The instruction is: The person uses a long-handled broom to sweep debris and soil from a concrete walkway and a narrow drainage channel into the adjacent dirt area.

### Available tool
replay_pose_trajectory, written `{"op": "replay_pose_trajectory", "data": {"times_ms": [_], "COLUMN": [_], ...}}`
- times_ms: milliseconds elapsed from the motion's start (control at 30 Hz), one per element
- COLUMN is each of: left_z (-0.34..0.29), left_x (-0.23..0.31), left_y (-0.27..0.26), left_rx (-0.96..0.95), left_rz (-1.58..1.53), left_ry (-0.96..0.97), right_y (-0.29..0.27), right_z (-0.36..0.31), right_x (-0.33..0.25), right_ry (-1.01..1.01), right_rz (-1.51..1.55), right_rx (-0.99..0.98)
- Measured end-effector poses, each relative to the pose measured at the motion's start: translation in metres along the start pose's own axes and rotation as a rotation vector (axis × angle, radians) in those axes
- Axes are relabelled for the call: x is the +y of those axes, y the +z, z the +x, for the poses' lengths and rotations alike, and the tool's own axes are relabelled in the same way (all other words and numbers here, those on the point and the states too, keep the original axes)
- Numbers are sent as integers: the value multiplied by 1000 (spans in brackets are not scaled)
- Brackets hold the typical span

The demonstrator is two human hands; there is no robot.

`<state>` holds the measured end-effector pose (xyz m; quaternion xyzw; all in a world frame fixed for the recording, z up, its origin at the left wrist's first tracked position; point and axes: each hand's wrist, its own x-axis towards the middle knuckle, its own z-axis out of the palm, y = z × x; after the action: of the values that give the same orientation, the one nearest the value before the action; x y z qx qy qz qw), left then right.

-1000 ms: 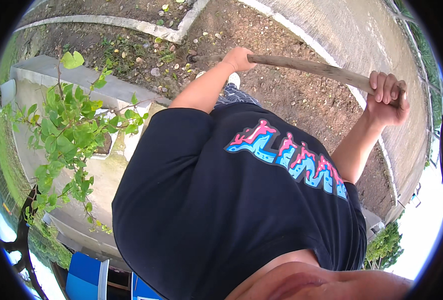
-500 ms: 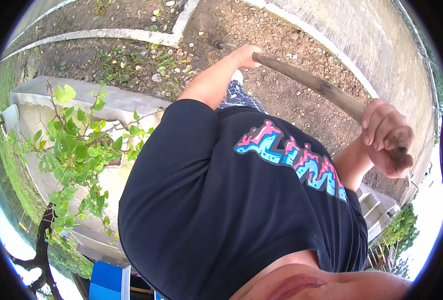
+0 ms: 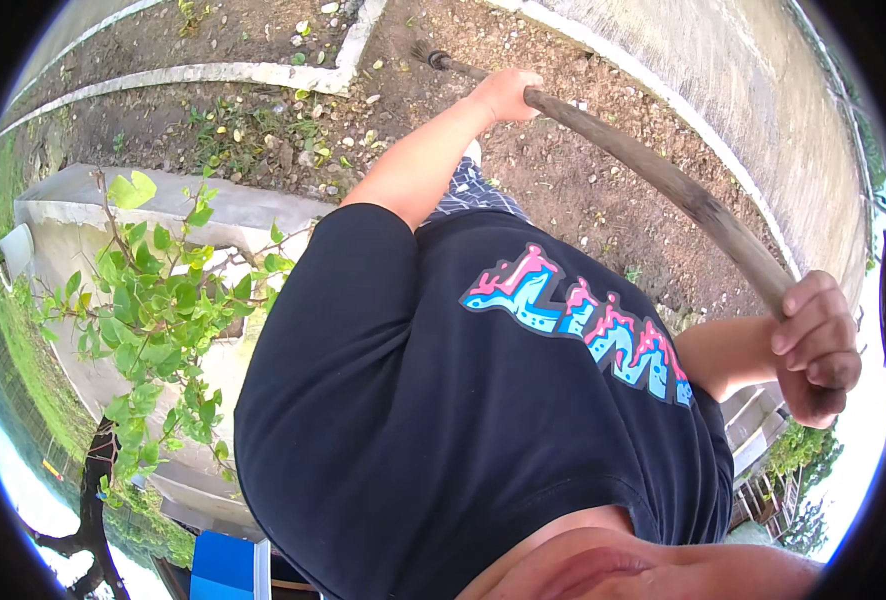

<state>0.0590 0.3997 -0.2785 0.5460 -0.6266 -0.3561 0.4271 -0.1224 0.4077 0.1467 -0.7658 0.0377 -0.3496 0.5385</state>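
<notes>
My left hand (image 3: 508, 96) is closed around the lower part of a long wooden handle (image 3: 663, 182). My right hand (image 3: 819, 350) grips its upper end at the right, fingers wrapped round it. The handle slants between them, from upper left to lower right, above the bare soil. Past my left hand, the far end (image 3: 435, 58) is a dark, ringed piece with thin bristles fanning out, like a stick broom's head. Its details are too small to make out fully.
Brown soil (image 3: 603, 190) with scattered leaves and pebbles lies below, bordered by a pale curb (image 3: 703, 135) and concrete paving (image 3: 753, 90). Another low curb (image 3: 253, 72) runs at upper left. A leafy shrub (image 3: 153, 310) and a concrete ledge (image 3: 93, 195) stand at my left.
My right hand has moved outward to the right and lower in the picture, still on the handle. My left hand has shifted slightly up and right; the bristled end now shows more.
</notes>
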Motion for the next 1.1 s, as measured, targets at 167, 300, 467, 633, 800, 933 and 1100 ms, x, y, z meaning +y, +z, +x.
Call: {"op": "replay_pose_trajectory", "data": {"times_ms": [167,300,467,633,800,933,1100], "left_z": [-85,-127,-99,-87,-132,-108,-93], "left_x": [-75,-32,45,31,-36,-5,44], "left_y": [-15,-12,-15,1,3,2,-4], "left_rx": [-137,-196,-106,-108,-322,-422,-351], "left_rz": [9,218,108,-89,-30,54,133], "left_ry": [-277,-327,-113,-59,-280,-365,-164], "right_y": [19,-37,-73,26,6,-47,-71], "right_z": [-14,-50,-22,17,-19,-56,-66], "right_x": [88,81,2,6,83,66,12], "right_ry": [200,352,86,-214,66,206,74], "right_rz": [209,371,449,269,407,394,363], "right_rx": [68,418,200,-86,141,461,562]}}
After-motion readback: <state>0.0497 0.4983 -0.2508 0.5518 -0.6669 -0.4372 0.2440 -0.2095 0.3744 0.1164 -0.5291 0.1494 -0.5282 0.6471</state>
